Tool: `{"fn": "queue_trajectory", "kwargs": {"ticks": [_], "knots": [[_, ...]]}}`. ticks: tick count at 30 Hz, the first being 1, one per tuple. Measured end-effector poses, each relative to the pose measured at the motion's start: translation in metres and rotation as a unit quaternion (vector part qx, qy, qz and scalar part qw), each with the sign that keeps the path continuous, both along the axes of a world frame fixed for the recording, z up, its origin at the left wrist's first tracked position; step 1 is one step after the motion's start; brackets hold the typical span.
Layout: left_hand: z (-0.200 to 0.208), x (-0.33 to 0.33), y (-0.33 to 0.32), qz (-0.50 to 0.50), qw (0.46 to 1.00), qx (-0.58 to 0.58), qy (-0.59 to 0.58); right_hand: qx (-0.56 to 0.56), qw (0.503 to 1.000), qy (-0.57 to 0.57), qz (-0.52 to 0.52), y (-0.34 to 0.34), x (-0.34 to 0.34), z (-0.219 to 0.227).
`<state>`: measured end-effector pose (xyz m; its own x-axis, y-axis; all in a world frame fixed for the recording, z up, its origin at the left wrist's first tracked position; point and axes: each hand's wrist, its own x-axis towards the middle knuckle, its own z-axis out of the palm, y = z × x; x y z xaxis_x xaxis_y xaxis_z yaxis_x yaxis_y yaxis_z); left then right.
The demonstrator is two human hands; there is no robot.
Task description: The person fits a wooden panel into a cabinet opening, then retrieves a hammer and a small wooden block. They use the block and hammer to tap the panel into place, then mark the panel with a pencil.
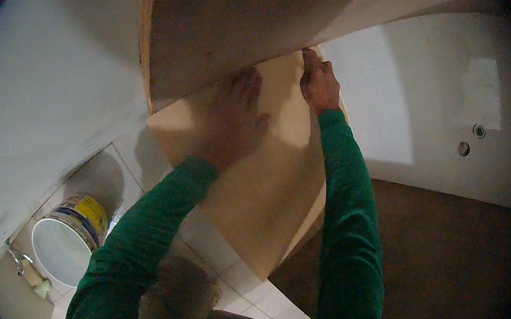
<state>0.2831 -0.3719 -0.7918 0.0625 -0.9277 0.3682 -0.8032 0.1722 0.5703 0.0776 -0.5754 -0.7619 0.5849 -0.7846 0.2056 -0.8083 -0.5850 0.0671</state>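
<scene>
The pale wooden panel [251, 202], its long axis seemingly 11-to-5 o'clock, lies beneath the spread left hand [235, 120]; the right hand [321, 87] bends at its 1-o'clock corner, pinch unclear.

Pale wall [46, 75] at left, light floor tiles [210, 242] below, brown surface [444, 260] at lower right, dim uneven light

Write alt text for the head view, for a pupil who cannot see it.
A person in green sleeves has the left hand, blurred, over a pale wooden board and the right hand at its edge. A brown panel runs along the board's far end; a bucket sits on tiled floor, lower left.
</scene>
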Motion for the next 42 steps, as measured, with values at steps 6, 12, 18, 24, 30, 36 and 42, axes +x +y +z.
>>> {"fn": "queue_trajectory", "kwargs": {"ticks": [6,12,18,24,30,36,42], "knots": [[-0.002,-0.003,-0.002,-0.005,1.000,0.010,0.000,0.022,0.998,0.036,-0.043,-0.015,-0.018,-0.005],[0.002,-0.003,-0.001,-0.014,1.000,0.010,0.014,-0.061,0.993,0.007,0.103,-0.031,-0.038,-0.004],[0.002,0.000,-0.002,0.000,1.000,0.004,-0.009,0.028,0.992,0.109,-0.056,-0.014,-0.005,0.022],[-0.001,0.001,0.001,-0.003,1.000,-0.002,-0.005,0.042,0.980,0.171,-0.097,-0.016,0.011,0.032],[0.008,-0.009,-0.002,-0.010,1.000,-0.022,-0.012,-0.022,0.989,0.139,-0.039,-0.014,-0.036,-0.003],[0.004,-0.008,-0.003,0.001,1.000,-0.006,-0.017,0.039,0.986,0.137,-0.092,0.003,0.002,0.015],[0.004,-0.003,0.016,-0.013,1.000,0.007,0.011,0.041,0.984,0.127,-0.120,0.008,0.007,0.007]]}}
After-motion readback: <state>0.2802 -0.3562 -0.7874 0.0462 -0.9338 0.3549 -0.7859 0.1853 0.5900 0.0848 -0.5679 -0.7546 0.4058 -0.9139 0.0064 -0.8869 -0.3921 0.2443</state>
